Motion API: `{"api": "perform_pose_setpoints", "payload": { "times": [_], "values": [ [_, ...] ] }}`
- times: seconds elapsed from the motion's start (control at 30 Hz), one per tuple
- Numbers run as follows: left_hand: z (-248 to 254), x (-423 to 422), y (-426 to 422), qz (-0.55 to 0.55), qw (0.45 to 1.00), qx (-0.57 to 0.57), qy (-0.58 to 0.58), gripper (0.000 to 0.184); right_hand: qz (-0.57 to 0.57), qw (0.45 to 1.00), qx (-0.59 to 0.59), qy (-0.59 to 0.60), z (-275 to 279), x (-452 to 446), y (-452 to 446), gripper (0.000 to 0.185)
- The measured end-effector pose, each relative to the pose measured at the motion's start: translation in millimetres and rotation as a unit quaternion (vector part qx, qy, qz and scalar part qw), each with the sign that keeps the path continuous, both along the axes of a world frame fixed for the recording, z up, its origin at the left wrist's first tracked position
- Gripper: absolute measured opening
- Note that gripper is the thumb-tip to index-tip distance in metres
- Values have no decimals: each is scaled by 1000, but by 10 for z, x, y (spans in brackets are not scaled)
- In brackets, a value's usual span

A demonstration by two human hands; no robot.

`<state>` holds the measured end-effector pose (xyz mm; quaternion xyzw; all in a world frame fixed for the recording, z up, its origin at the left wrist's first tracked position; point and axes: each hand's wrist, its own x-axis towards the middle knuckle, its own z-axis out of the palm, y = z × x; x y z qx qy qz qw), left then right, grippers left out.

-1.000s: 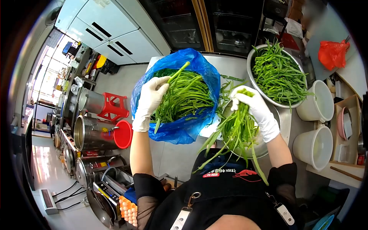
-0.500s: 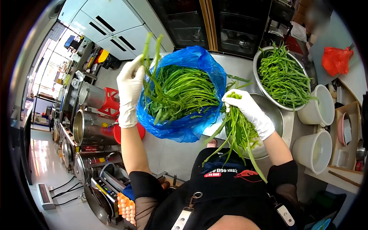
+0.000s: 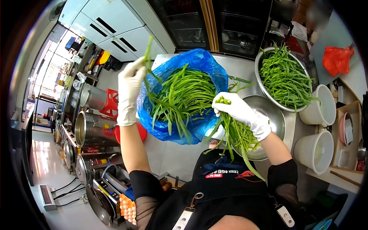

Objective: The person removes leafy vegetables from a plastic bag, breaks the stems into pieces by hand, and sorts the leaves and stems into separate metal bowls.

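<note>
My left hand (image 3: 130, 90), in a white glove, is raised at the left rim of a blue plastic bag (image 3: 143, 115). Its fingers pinch a water spinach stem that sticks up above them, with leaves trailing down beside the bag's opening. Inside the bag lies a thick heap of water spinach (image 3: 188, 90). My right hand (image 3: 241, 111), also gloved, is closed round a bunch of water spinach (image 3: 235, 134) at the bag's right edge. Cut stem ends show at its fingers, and long leaves hang over the metal bowl (image 3: 281, 122) below.
A second metal bowl (image 3: 257, 73) full of water spinach stands at the back right. Loose stems (image 3: 239, 86) lie on the steel table (image 3: 237, 63). Two white buckets (image 3: 314, 151) are on the right. Large steel pots (image 3: 90, 128) and a red stool (image 3: 111, 101) stand left.
My right hand has shifted left to the bag's edge with its bunch. Above my left hand, one stem now sticks up where two did, and its leaves have swung over the bag's heap.
</note>
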<state>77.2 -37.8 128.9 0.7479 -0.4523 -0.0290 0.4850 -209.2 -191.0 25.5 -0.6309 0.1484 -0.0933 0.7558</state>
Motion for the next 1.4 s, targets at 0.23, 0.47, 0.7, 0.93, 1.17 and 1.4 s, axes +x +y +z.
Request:
{"api": "perform_pose_setpoints", "payload": {
  "times": [0.23,0.47,0.7,0.93,1.17,1.4],
  "values": [
    [355,-44,122,7,998,15,-65,26,1,999,21,37,-213,-113,-38,11],
    [857,-82,462,138,980,-55,-131,25,8,998,35,51,-239,-191,-68,11],
    [1244,-513,708,184,954,-210,-105,29,-55,997,40,34,-224,-290,-175,10],
    [232,-878,105,18,983,-75,168,32,-134,989,-3,-57,518,-216,-242,7],
    [-756,-1287,-43,-24,954,-68,291,33,-147,988,-21,-52,500,237,-125,12],
    [-1044,-1552,-56,-19,946,-61,316,33,-115,989,69,-63,236,493,19,11]
  ]
}}
